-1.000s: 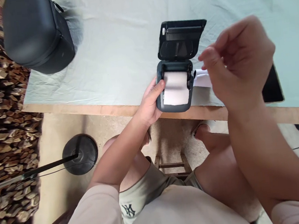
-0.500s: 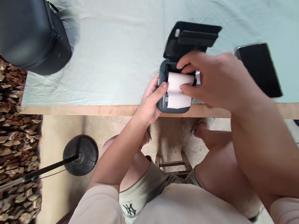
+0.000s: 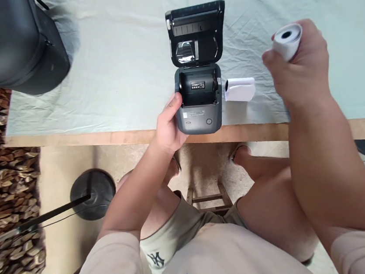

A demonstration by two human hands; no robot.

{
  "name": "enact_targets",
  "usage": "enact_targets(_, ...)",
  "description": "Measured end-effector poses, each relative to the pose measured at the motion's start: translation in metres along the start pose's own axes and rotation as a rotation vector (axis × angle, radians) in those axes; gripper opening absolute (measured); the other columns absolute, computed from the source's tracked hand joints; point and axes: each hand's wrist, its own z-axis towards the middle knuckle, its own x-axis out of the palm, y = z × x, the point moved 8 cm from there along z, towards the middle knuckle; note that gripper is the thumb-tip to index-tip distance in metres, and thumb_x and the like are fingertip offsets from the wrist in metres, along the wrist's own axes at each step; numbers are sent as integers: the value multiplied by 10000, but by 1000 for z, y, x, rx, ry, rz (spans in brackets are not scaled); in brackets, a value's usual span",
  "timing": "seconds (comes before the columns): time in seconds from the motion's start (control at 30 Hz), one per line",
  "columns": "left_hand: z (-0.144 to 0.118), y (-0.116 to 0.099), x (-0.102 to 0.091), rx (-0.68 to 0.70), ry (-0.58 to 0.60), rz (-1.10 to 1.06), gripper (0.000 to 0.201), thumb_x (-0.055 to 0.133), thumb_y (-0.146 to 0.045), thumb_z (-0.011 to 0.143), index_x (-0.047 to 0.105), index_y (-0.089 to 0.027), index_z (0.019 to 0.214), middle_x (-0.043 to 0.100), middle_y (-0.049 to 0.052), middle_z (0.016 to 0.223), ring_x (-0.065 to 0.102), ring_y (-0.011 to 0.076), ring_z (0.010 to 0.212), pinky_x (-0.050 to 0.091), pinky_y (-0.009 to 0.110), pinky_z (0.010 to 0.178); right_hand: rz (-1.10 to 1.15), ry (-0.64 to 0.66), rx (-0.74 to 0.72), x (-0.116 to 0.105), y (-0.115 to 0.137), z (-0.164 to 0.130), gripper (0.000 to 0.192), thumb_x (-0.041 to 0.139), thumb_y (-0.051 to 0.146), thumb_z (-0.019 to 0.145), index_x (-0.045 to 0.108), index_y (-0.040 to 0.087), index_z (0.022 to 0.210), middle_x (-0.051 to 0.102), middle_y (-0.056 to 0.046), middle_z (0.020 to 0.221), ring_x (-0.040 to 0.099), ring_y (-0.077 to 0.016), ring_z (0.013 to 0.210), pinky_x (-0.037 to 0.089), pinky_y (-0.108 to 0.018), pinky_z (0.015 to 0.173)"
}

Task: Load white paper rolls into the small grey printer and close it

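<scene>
Black case [image 3: 14,46] far left, small mark unreadable. Shorts [image 3: 163,238]: "NY" logo. Shirt [image 3: 212,256]: dark blue emblem, cut off by frame. Left hand [image 3: 170,124] grips printer [image 3: 197,124] by its left side, at table edge [image 3: 119,136], lid up. Bay label [image 3: 198,85]: white print, too small to read. Button [image 3: 209,121]: power symbol. Spare roll [image 3: 242,91] on cloth [image 3: 129,72], just right of printer. Right hand [image 3: 304,68] holds paper roll [image 3: 286,46], raised, core visible.
</scene>
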Motion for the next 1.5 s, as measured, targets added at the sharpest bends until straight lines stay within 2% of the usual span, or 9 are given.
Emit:
enact_targets(0.27,-4,-1,1,-2,-2,-17,404,511,-442,1229,784,-226,1433,883,47,1471,570,355,1779,621,542,1401,-359,173,260,8,18,-9,548,928,215,837,785,284,1361,873,-87,1240,832,-334,1107,640,-572,1108)
enact_targets(0.43,-2,0,8,15,126,-25,346,616,-480,1188,831,-219,1260,878,56,1495,644,383,1721,670,539,1355,-246,75,68,3,24,-8,685,886,193,787,778,289,1457,846,-129,1371,798,-385,1247,607,-625,1169)
enact_targets(0.57,1,-2,9,68,160,-39,342,598,-444,1194,846,-213,1158,881,64,1472,630,379,1734,685,524,1326,-262,-111,-107,-3,53,-12,400,763,114,866,863,280,1216,857,-149,1261,744,-397,1249,528,-652,1189)
enact_targets(0.7,1,0,8,42,148,-16,348,580,-459,1200,843,-232,1200,885,49,1459,639,359,1727,696,491,1303,-351,159,-149,26,76,-13,82,852,259,905,855,270,986,856,-126,977,692,-421,1213,459,-698,1108)
enact_targets(0.87,0,-1,9,57,153,-16,363,609,-499,1185,837,-226,1257,874,67,1485,651,383,1714,693,514,1309,-468,315,-120,40,77,-11,71,859,295,896,804,252,911,600,-48,635,648,-446,1326,396,-734,1111)
enact_targets(0.97,0,0,11,48,168,-18,375,599,-492,1189,832,-229,1320,884,69,1460,675,382,1692,701,531,1299,-435,349,-88,44,73,-7,164,870,264,872,830,246,1030,661,-28,671,639,-428,1361,367,-751,1142)
enact_targets(1.17,0,0,8,49,138,-7,430,486,-470,1232,837,-237,1315,892,43,1433,674,348,1696,718,498,1268,-127,212,-42,16,70,2,505,908,212,738,892,308,1233,841,-48,918,692,-385,1202,470,-719,1105)
enact_targets(1.3,0,1,6,54,123,-32,381,557,-478,1212,839,-230,1279,870,50,1496,654,388,1711,709,533,1287,403,-8,-6,-5,46,10,494,956,421,769,909,338,1254,768,-55,940,687,-251,837,542,-504,782)
enact_targets(1.5,-1,1,8,37,128,-23,344,645,-503,1173,818,-231,1293,865,61,1505,672,416,1690,708,555,1290,1044,-291,159,43,-5,15,743,853,807,636,724,352,1209,730,-39,1024,751,-239,799,640,-434,650)
